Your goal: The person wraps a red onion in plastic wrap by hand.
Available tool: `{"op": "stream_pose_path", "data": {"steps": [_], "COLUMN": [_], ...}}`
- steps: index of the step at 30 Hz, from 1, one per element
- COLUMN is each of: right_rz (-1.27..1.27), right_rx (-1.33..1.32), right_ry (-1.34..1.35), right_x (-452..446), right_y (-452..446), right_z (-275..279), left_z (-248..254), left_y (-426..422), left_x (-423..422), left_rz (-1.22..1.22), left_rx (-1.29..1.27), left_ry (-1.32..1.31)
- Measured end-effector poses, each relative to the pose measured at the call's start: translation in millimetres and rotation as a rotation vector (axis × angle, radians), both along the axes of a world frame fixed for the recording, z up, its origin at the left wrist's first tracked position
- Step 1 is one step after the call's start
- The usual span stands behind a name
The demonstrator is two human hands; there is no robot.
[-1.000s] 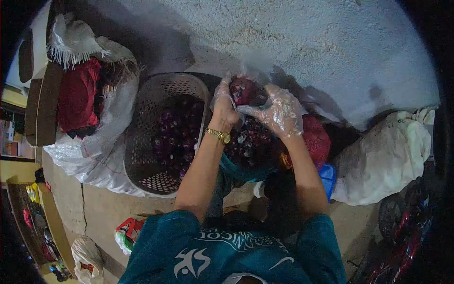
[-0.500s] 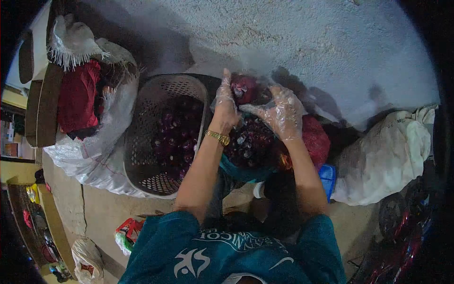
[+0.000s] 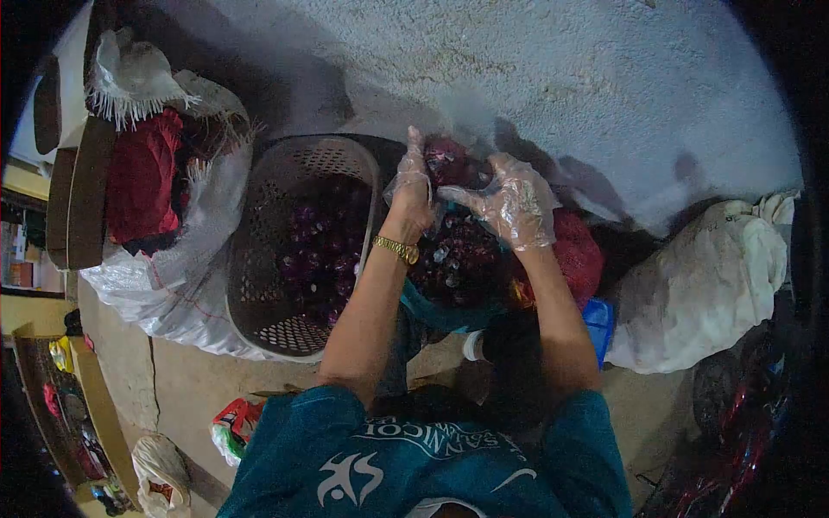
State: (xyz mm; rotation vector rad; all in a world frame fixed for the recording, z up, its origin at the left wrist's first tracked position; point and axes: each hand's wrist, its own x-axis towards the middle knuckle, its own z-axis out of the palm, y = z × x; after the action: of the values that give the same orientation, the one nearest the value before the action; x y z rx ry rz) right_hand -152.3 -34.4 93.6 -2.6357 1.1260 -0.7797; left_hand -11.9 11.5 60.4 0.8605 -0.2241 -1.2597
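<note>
left hand (image 3: 413,186): passage over crate (image 3: 324,160) | ahead: wall (image 3: 561,95) | right: red bag (image 3: 580,259)

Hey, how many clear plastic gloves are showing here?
2. One glove is on the left hand, whose wrist wears a gold watch; the other is on the right hand. Any others may be hidden in the shadows.
</note>
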Motion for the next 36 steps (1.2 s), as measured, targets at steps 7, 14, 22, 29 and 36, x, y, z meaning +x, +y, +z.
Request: {"op": "stream_pose_path", "data": {"steps": [7,14,22,29,36], "right_rz": [-0.029,0.019,0.056,0.049,0.035], "right_rx": [0.049,-0.063,-0.093,-0.041,0.021], "right_ry": [0.041,-0.034,-0.053,-0.021,-0.01], "right_x": [2,2,1,1,1], "right_y": [2,1,-5,-6,-1], "right_z": [4,-3,-13,-17,-8], "left_z": [-5,-1,0,14,-17], "left_y": [-1,2,-1,6,-6], "left_x": [1,1,1,-2,7], "left_rz": [-0.01,-0.005,-0.038,-0.022,-0.045], "left_rx": [0.016,0.039,0.042,0.116,0.054], "left_ry": [0.012,-0.043,-0.005,-0.093,-0.116]}}
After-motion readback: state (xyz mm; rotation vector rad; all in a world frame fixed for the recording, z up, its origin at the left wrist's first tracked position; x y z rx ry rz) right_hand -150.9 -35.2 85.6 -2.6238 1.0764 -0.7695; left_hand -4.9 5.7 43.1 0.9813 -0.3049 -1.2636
